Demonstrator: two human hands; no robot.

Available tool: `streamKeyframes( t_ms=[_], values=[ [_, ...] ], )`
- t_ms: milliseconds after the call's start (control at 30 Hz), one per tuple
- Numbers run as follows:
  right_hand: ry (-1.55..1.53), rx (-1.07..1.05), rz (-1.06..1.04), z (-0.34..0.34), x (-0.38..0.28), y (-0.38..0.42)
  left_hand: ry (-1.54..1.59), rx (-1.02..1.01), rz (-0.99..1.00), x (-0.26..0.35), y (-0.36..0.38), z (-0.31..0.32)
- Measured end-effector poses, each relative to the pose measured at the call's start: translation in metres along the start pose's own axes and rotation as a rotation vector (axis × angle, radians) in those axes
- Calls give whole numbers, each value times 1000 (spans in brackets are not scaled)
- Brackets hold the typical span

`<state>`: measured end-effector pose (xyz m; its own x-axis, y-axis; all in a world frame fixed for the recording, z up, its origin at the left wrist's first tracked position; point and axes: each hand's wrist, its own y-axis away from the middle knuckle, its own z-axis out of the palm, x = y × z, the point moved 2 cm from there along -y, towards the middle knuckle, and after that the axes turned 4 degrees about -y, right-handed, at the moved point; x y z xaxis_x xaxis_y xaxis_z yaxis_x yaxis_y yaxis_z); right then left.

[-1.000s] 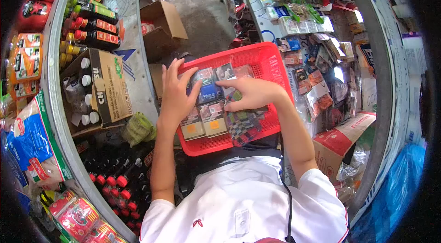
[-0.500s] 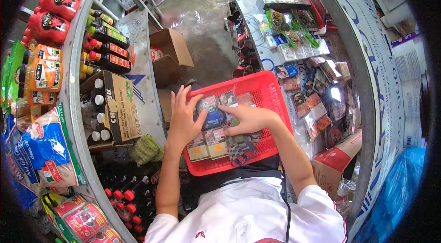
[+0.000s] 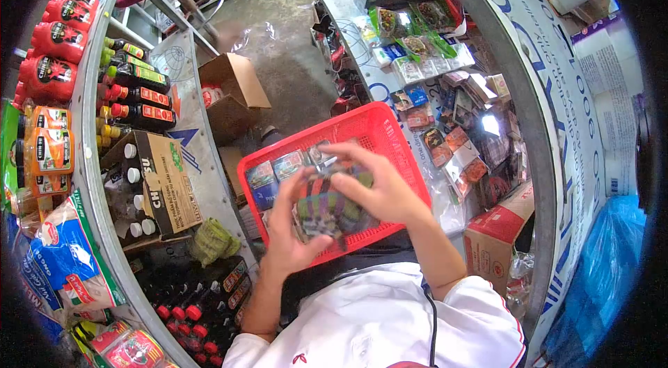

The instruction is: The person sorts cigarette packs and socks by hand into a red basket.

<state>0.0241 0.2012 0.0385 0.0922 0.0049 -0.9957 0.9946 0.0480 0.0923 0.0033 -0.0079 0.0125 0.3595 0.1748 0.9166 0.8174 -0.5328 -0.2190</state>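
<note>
A red plastic basket (image 3: 390,133) rests in front of my body, tilted slightly. Inside at its left are small packs, among them a blue pack (image 3: 264,194). A checkered cloth (image 3: 323,208) is bunched between my hands above the basket. My left hand (image 3: 289,229) is at its left side, fingers apart and curved around it. My right hand (image 3: 372,184) reaches over its upper right side, fingers curled and a little blurred. Whether either hand grips the cloth or a pack under the fingertips is hard to make out.
Left shelf: red sauce bottles (image 3: 59,41), dark bottles (image 3: 142,97) and an open carton (image 3: 167,180). Behind the basket is an open cardboard box (image 3: 243,83). Right shelf: many small packs (image 3: 463,159); below them, a red and white carton (image 3: 497,236). A metal shelf edge (image 3: 525,90) curves along the right.
The checkered cloth has been lifted from the basket's lower right to between my hands. My left hand has moved down, off the blue pack. The whole view has shifted.
</note>
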Motion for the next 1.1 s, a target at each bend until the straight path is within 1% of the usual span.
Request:
streamKeyframes(
  t_ms=[33,100,167,233,267,300,367,400,433,500,533,567,600,633,700,733,767,800,833,900,967,1033,1067,1100],
  values=[
    [25,15,-55,9,6,5,152,-22,-108,6,4,9],
    [65,36,-88,18,7,14,203,4,-128,21,4,20],
    [117,66,-104,18,6,23,253,30,-150,23,11,23],
    [172,95,-125,9,4,28,232,-17,-377,13,26,26],
    [129,98,-72,-1,5,30,339,80,-469,4,36,28],
    [87,102,-20,-12,5,32,340,79,-468,-1,43,29],
    [344,281,-86,-47,5,24,705,339,-692,-12,57,26],
    [396,412,-32,-74,15,15,790,376,-711,-16,61,24],
    [446,543,21,-105,33,5,794,376,-693,-25,69,25],
    [644,696,255,-164,74,-16,700,415,-629,-45,82,24],
    [836,683,306,-181,104,-22,612,311,-585,-39,78,20],
    [1028,666,359,-193,129,-32,616,316,-562,-34,72,18],
    [1064,613,437,-191,141,-39,763,398,-652,-31,69,17],
    [1151,591,431,-183,144,-44,912,477,-743,-31,67,18],
    [1197,513,450,-173,146,-47,887,475,-711,-30,66,19],
    [1247,518,438,-171,151,-50,908,453,-719,-27,65,18],
    [1250,519,443,-173,155,-52,928,430,-727,-25,67,18],
    [1234,546,428,-175,156,-52,842,439,-694,-28,65,18],
    [1216,571,415,-177,157,-50,842,437,-684,-27,67,18],
    [1218,564,386,-182,155,-41,897,484,-806,-21,70,19],
    [1221,549,363,-186,152,-33,904,475,-786,-22,67,19],
    [1001,519,341,-182,121,-19,917,461,-760,-21,66,19],
    [845,514,275,-179,107,-12,918,463,-759,-20,65,19],
    [846,513,275,-169,85,-3,860,440,-722,-18,60,18]
  ],
)
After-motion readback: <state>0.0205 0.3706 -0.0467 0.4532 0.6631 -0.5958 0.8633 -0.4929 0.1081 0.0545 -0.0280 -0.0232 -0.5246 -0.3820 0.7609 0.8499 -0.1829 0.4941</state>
